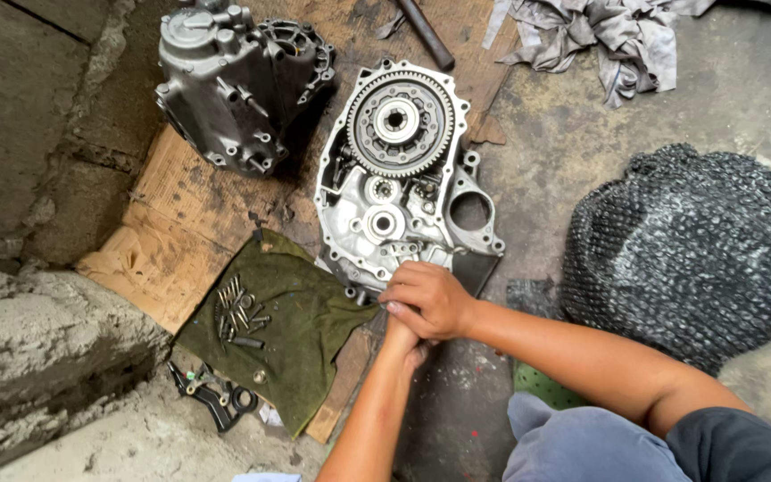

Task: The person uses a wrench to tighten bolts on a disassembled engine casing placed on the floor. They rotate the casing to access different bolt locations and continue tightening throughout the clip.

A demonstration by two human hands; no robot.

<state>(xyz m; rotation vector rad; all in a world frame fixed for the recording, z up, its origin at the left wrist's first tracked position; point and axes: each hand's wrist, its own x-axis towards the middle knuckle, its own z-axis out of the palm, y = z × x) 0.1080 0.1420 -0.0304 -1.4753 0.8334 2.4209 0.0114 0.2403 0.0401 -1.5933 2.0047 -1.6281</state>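
Grimy concrete floor [600, 152], stained dark, with a torn sheet of brown cardboard [180, 223] spread over it and a rough concrete step [37, 339] at the left. On the cardboard, lying flat and open side up, a silver gearbox case half [403, 192] with a large toothed gear [401, 123] in its upper part and smaller shafts below. Right hand [428, 299] at the near edge of that case half, fingers curled and pressed together over something too hidden to tell. Left hand [406, 344] tucked directly under the right, mostly covered by it, its grip impossible to tell. Just left of both hands, touching the case edge, an olive-green cloth [301, 330] carrying a cluster of loose bolts [238, 308]. Beyond the cloth's lower left corner, a black bracket [216, 397] on the floor. Farther back on the cardboard, well apart from the hands, the other gearbox housing [238, 85], closed side up. At the top, a dark metal bar [426, 36] and a crumpled grey rag [600, 40]. At the right, near the right forearm, a dark knobbly rounded cushion [684, 250].
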